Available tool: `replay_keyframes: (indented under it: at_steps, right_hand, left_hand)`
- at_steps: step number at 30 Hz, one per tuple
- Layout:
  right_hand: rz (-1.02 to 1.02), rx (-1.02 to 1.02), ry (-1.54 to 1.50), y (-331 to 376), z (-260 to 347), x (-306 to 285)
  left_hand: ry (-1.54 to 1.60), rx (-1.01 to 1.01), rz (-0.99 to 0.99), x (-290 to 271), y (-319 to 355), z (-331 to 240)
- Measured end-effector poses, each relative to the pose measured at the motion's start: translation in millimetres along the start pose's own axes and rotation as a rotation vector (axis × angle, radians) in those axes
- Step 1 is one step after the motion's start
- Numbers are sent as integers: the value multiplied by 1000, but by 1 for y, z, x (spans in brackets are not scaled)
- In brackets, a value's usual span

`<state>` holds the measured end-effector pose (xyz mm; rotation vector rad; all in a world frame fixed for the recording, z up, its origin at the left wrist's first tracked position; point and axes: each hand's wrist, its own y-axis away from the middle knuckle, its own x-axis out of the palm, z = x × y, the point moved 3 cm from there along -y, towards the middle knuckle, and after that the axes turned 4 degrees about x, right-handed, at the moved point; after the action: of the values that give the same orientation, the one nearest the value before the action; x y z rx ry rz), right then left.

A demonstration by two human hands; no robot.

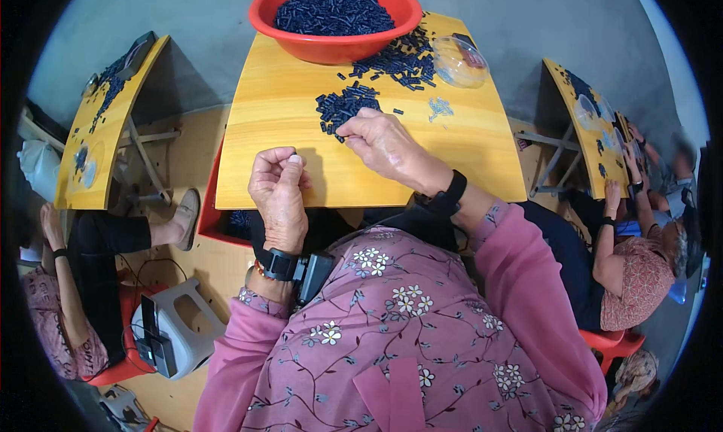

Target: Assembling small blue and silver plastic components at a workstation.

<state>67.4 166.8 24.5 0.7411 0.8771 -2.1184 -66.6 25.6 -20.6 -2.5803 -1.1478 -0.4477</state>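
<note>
Fingers of the left hand [280, 195] curl in toward the palm, pinching a small pale piece [294, 159] between thumb and forefinger tip, held above the near edge of the yellow wooden table [286, 116]. Right hand [385, 146] lies palm down farther out, its fingers bent narrow and their tips touching a small heap of dark blue plastic pieces [343, 107] near the table's middle; whether it has one pinched cannot be told. Beyond that heap, more dark pieces [399, 62] lie scattered by a red basin [335, 18] at the far edge, itself filled with the same pieces. To the right sit a clear plastic bowl [459, 62] and a few small pale parts [440, 108]. Both wrists wear black bands. Other people sit at similar tables on the left and right.
</note>
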Motion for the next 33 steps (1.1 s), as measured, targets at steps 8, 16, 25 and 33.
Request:
replay_keyframes:
  at_steps: [8, 16, 25, 33]
  right_hand:
    - [128, -2, 233, 2, 1, 9]
    - [-23, 78, 78, 3, -24, -14]
    - [-20, -45, 183, 10, -20, -14]
    - [-49, 36, 33, -3, -21, -11]
  left_hand:
    - [-40, -12, -9, 1, -2, -3]
    - [-65, -29, -3, 6, -2, -4]
    - [-158, -43, 174, 15, 3, -3]
    - [-236, 15, 279, 23, 6, -2]
